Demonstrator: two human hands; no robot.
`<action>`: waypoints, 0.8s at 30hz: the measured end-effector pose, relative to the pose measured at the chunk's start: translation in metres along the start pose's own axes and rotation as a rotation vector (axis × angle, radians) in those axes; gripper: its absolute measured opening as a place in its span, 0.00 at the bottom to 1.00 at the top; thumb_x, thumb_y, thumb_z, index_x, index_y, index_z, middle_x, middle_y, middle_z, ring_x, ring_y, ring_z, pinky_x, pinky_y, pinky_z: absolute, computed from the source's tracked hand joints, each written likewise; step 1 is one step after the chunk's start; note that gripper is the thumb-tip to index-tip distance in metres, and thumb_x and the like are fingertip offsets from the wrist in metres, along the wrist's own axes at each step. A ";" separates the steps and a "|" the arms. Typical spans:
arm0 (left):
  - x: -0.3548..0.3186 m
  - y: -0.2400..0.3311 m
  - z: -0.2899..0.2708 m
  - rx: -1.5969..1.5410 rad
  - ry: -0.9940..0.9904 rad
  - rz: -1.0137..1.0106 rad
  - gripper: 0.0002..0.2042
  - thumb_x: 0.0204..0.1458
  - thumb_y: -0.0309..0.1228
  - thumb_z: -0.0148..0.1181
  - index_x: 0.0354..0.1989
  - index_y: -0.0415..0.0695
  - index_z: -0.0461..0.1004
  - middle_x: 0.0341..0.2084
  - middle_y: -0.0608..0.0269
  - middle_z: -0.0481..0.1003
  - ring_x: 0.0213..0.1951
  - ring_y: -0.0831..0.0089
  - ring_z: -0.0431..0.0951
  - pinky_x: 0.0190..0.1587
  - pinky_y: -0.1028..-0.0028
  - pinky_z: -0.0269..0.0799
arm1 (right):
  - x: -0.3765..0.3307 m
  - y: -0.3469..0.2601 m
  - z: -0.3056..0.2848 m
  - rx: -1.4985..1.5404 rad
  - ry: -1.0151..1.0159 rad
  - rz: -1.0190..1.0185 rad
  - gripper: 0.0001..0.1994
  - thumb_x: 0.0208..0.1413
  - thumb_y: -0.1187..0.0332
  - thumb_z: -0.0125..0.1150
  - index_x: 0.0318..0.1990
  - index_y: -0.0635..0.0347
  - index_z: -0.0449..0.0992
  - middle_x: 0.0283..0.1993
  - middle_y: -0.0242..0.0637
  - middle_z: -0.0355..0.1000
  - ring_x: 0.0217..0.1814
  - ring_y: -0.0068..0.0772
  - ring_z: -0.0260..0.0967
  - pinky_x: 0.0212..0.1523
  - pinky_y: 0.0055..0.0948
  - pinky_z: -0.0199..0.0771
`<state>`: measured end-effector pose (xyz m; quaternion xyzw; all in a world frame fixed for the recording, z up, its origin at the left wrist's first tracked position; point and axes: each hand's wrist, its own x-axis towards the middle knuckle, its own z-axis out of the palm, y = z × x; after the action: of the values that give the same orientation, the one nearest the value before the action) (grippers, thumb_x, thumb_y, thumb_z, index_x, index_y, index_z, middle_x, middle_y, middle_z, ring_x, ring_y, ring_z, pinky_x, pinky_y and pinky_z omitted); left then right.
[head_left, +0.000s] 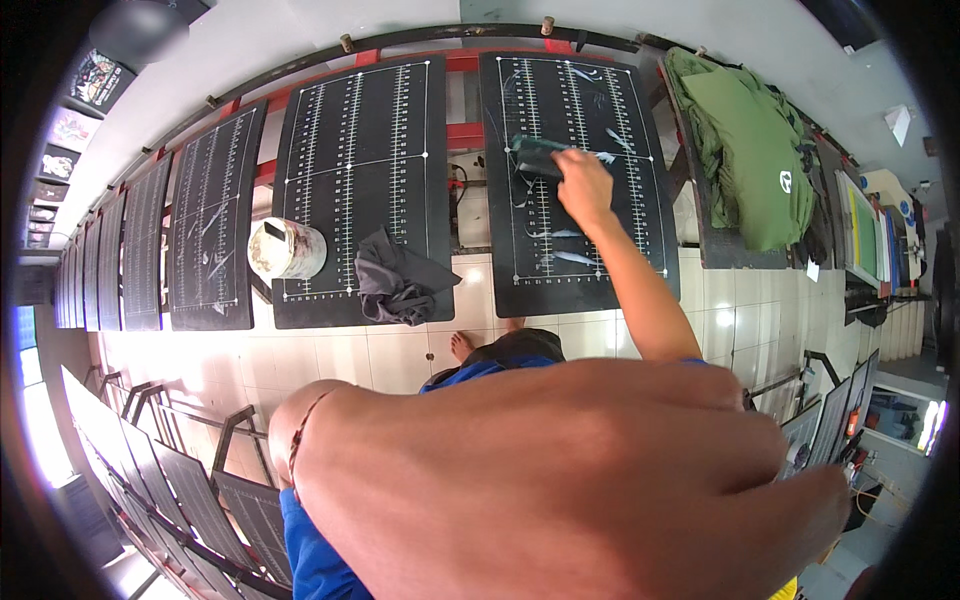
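My right hand is closed on a dark, flat scraper with a greenish edge, held against the upper middle of a black board. The board carries white ruled scales, and streaks of pale paste lie on it. Very close to the camera, my left hand fills the lower middle, its back facing me and a thin cord round the wrist. Its fingers point right; their tips are hidden, and I cannot see whether they hold anything.
A paste-smeared white tub and a crumpled dark cloth rest on the neighbouring black board. More boards run off leftward. Green garments cover a board at right. Behind me stands another row of boards. Tiled floor shows between.
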<state>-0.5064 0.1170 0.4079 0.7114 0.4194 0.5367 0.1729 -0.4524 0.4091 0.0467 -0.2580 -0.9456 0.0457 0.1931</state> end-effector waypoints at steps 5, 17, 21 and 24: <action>0.000 0.013 0.013 -0.083 -0.084 -0.012 0.10 0.53 0.30 0.64 0.40 0.37 0.78 0.30 0.52 0.81 0.29 0.61 0.83 0.33 0.64 0.79 | -0.093 -0.008 -0.055 0.067 -0.156 -0.099 0.27 0.39 0.79 0.66 0.53 0.52 0.79 0.52 0.27 0.74 0.53 0.36 0.71 0.52 0.34 0.77; -0.028 0.050 0.020 -0.134 -0.151 -0.105 0.07 0.53 0.26 0.61 0.38 0.36 0.78 0.30 0.49 0.81 0.30 0.60 0.83 0.34 0.65 0.81 | -0.195 0.048 -0.108 -0.082 -0.105 0.255 0.30 0.37 0.79 0.68 0.54 0.49 0.79 0.53 0.27 0.75 0.54 0.38 0.71 0.52 0.35 0.76; -0.031 0.065 0.009 -0.090 -0.118 -0.203 0.06 0.53 0.24 0.61 0.38 0.36 0.79 0.30 0.49 0.81 0.30 0.60 0.83 0.35 0.65 0.81 | -0.185 0.021 -0.107 -0.040 -0.112 0.296 0.29 0.39 0.78 0.69 0.55 0.49 0.78 0.54 0.27 0.75 0.54 0.39 0.71 0.53 0.37 0.76; -0.036 0.066 0.009 -0.105 -0.086 -0.275 0.06 0.54 0.23 0.60 0.37 0.35 0.79 0.30 0.48 0.81 0.30 0.60 0.84 0.36 0.65 0.81 | -0.164 -0.004 -0.105 0.019 -0.078 0.263 0.30 0.39 0.78 0.69 0.55 0.49 0.77 0.54 0.28 0.75 0.54 0.39 0.71 0.53 0.36 0.76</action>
<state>-0.4737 0.0517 0.4289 0.6597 0.4764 0.4982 0.2994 -0.2836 0.3216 0.0883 -0.3757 -0.9099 0.0896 0.1512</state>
